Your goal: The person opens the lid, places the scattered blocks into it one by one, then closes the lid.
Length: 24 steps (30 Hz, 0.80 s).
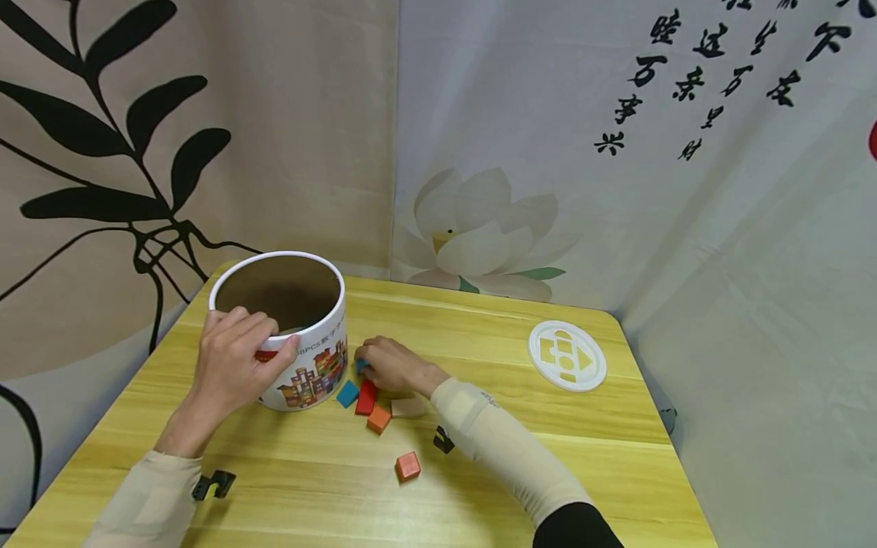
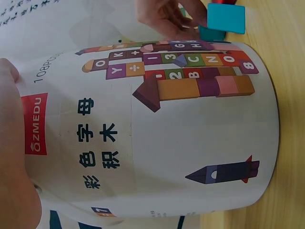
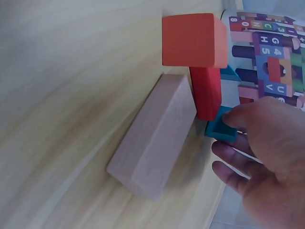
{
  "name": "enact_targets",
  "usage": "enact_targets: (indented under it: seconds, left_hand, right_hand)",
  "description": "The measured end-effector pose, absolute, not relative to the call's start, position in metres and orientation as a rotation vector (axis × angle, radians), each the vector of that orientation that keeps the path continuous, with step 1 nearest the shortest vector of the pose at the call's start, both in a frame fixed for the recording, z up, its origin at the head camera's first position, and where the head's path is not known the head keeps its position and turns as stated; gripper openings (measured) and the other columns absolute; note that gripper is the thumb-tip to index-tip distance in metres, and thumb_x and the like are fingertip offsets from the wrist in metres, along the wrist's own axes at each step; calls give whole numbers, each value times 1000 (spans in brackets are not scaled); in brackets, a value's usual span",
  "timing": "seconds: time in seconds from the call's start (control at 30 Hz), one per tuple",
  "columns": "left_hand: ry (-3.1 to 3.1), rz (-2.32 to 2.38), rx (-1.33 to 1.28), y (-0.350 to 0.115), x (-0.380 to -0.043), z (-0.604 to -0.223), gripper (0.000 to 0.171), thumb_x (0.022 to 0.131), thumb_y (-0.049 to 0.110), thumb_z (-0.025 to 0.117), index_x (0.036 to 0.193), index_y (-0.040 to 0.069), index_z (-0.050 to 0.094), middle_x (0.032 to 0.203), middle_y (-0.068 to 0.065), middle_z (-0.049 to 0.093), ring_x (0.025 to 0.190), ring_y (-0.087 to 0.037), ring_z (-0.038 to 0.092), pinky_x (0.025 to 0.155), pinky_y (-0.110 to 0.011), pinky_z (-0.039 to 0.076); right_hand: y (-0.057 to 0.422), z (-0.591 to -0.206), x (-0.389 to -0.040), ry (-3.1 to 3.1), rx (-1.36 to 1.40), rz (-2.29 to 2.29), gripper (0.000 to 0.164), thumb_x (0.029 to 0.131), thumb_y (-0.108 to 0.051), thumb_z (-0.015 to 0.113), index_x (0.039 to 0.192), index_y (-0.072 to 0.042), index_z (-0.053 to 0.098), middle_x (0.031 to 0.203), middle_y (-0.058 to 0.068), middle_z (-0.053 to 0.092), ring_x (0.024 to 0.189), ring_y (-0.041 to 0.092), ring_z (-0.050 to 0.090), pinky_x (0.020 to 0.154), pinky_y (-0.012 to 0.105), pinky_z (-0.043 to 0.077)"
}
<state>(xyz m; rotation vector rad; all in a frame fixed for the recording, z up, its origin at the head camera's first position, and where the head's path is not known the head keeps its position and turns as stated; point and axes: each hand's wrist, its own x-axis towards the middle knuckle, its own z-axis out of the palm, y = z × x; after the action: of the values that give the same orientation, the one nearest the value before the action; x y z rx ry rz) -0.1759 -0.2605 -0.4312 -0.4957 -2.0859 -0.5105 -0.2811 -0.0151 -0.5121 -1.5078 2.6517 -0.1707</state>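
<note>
My left hand point(image 1: 236, 361) grips the near rim of a white round bucket point(image 1: 315, 377), thumb outside and fingers over the edge. Printed building-block pictures cover its side point(image 2: 167, 143). Just right of the bucket, my right hand point(image 1: 397, 365) pinches a blue block point(image 3: 223, 132) between thumb and fingers, low over the table. Another blue block point(image 1: 348, 393) lies by the bucket's base. Near the right hand are a red block point(image 1: 366, 398), an orange block point(image 1: 378, 420) and a pale pinkish oblong block point(image 3: 155, 138). Most of the bucket's inside is hidden.
A salmon-coloured cube point(image 1: 407, 466) sits apart, nearer the front of the wooden table point(image 1: 308, 487). At the right lies a round white lid point(image 1: 567, 355) with shaped cut-outs. Printed cloth point(image 1: 479, 137) hangs behind the table.
</note>
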Motion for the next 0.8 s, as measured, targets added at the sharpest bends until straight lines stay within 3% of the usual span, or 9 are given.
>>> enact_targets:
  seconds: [0.5,0.8]
  left_hand:
    - [-2088,-523,-500,-260,-176,-430,42,85,44,57,60,12,49,53,0,45,58,-23,40,64,-49,28]
    - [-2088,-524,-498,-260,-176,-431,40,85,43,57,60,13,49,53,1,46,58,-23,40,64,-49,28]
  right_hand:
    - [22,-482,-274,2692,-1437,-339,20,96,-19,64,112,-9,72,102,-5,64,90,7,52,84,24,51]
    - [32,-448,-269,2738,-1552,-528,18,97,-17,64,110,-7,70,100,-3,64,90,8,54,80,24,51]
